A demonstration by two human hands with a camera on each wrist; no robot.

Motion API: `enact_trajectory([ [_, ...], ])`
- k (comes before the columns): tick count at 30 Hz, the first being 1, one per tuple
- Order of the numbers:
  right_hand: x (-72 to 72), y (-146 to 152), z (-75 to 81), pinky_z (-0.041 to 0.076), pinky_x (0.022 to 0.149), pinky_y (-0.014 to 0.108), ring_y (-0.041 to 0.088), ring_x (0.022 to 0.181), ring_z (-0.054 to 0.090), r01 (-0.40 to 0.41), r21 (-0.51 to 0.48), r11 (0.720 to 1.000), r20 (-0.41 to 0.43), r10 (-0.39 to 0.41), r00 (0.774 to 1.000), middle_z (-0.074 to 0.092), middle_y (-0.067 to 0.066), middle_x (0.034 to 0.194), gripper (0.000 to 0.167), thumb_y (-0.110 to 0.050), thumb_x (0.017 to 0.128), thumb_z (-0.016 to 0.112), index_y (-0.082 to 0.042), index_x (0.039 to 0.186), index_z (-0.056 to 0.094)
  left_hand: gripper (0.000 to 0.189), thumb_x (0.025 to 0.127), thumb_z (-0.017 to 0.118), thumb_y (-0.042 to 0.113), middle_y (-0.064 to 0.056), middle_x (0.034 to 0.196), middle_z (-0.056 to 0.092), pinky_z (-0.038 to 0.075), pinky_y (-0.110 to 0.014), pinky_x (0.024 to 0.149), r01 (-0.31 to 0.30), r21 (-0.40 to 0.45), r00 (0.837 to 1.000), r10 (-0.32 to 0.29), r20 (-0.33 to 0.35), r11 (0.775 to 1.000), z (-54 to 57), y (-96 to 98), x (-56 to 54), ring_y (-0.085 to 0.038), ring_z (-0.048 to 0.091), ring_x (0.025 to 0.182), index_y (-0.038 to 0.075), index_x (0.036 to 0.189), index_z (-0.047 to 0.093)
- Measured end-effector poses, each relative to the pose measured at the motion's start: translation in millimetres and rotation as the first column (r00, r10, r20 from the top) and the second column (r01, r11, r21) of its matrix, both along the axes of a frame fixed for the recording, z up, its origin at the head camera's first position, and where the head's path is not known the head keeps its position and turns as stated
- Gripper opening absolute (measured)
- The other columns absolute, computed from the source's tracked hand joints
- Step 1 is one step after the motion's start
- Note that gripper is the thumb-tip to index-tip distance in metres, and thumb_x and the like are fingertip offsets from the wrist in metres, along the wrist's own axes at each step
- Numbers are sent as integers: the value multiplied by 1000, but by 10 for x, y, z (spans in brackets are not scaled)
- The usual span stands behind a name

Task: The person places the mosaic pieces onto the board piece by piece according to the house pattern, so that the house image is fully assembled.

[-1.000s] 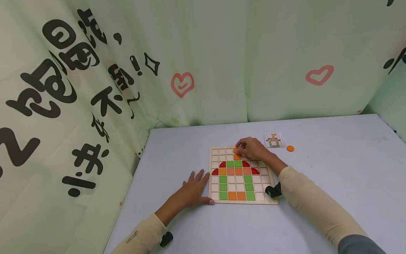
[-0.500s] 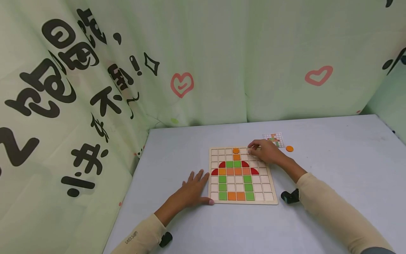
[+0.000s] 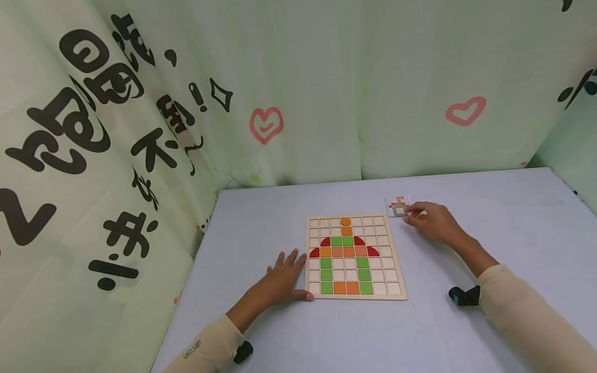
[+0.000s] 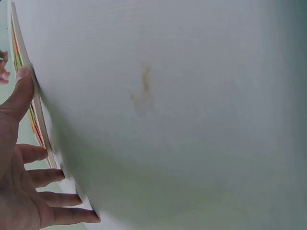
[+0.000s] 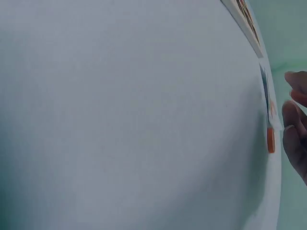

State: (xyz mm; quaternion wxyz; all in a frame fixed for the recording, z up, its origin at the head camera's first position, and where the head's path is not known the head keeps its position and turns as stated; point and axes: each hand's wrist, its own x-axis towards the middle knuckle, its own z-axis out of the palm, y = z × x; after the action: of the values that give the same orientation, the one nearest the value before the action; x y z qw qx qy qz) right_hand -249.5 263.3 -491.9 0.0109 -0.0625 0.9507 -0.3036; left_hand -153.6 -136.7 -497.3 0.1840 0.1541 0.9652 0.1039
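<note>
My left hand (image 3: pixel 282 282) lies with spread fingers at the left edge of a wooden grid board (image 3: pixel 387 274). In the left wrist view its thumb (image 4: pixel 25 91) touches the board's rim. Green, orange and red pieces form a figure on the board, topped by an orange disc (image 3: pixel 345 221). My right hand (image 3: pixel 434 220) hovers just over a second orange disc (image 5: pixel 271 140), mostly hidden by the fingers in the head view. Its thumb and fingertips stand apart above that disc, not touching it. Beside them lies a small pattern card (image 3: pixel 396 206), partly covered by the fingers.
A white-covered table (image 3: pixel 503 223) carries everything. Behind it and at the left hangs a pale green curtain (image 3: pixel 317 93) with black lettering and hearts. A black wrist camera (image 3: pixel 464 296) sits under the right forearm, another (image 3: pixel 243 352) under the left.
My right hand has let go of an orange disc in the board's top row and moved right, past the board, to the other disc by the card. The left hand stays put.
</note>
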Motion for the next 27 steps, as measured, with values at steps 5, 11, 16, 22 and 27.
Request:
enact_trajectory([
  [5,28,182,-39,45,82,52,42,102,55,84,29,996,-2,-84,996,65,26,108,34,-20,94,68,5,117,66,104,76,81,57,-12,166,26,35,-74,103,-1,-2,1000,1,-3,1000,-21,-2,-4,-49,23,150,20,159,30],
  [11,35,296,-95,43,91,64,52,115,50,134,60,989,61,-137,989,59,34,122,39,-20,97,65,6,125,63,105,75,81,57,-12,166,27,35,-74,104,-6,-3,1000,6,1,1000,-29,2,-11,-48,23,150,20,159,30],
  [16,29,301,-98,40,97,66,53,121,45,140,54,989,111,-145,983,56,34,127,38,-19,97,65,6,126,64,105,75,82,57,-11,166,26,34,-74,104,-16,-4,1000,16,7,1000,-29,7,-12,-48,22,150,21,159,30],
  [22,30,300,-131,45,82,55,45,102,53,114,28,993,59,-115,992,62,31,113,30,-14,95,66,5,119,61,105,75,82,57,-11,166,26,34,-74,104,-11,0,1000,11,3,1000,-21,5,-3,-48,22,150,21,159,30],
  [27,36,292,-147,44,73,42,39,93,56,86,13,996,47,-87,995,64,28,107,27,-13,96,66,2,118,61,104,75,82,55,-12,166,26,34,-74,104,-16,6,1000,16,8,1000,8,10,8,-48,22,150,20,159,31],
])
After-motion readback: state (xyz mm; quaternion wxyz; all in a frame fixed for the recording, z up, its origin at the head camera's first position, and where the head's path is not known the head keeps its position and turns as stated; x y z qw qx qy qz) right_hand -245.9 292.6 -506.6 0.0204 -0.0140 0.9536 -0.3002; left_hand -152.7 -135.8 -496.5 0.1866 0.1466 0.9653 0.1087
